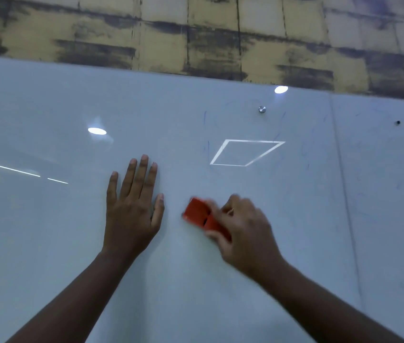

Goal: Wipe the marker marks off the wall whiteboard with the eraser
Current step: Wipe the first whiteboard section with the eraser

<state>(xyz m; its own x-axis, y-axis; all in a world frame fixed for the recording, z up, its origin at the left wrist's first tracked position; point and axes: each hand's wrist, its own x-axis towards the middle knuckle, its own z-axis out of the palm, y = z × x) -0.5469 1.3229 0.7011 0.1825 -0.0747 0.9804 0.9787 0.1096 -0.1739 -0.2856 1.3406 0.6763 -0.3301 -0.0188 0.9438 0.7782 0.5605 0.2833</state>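
Mounted below a band of yellow, dark-stained wall tiles [196, 33], the glossy pale blue-white wall whiteboard [47, 231] fills most of the view and reflects ceiling lights. Faint blue marker marks [207, 147] are visible above and to the right of the hands, with more thin strokes further right, past a vertical panel seam [342, 181]. A small metal mounting stud [262, 109] sits near the top edge.

The left hand [131, 206] lies flat on the board, fingers straight and slightly spread, acting as a brace. The right hand [243, 226] grips the small orange-red rectangular plastic eraser [199, 214], fingers curled over its rear portion. The eraser appears pressed to the board, just right of the left thumb. Motion blur obscures finger detail.

Handling assessment: the eraser is probably light and rigid-bodied, with a soft wiping face. Hold it across the long sides, leaving the wiping face unobstructed. The board is smooth and slippery, so firm, even pressure is advisable.
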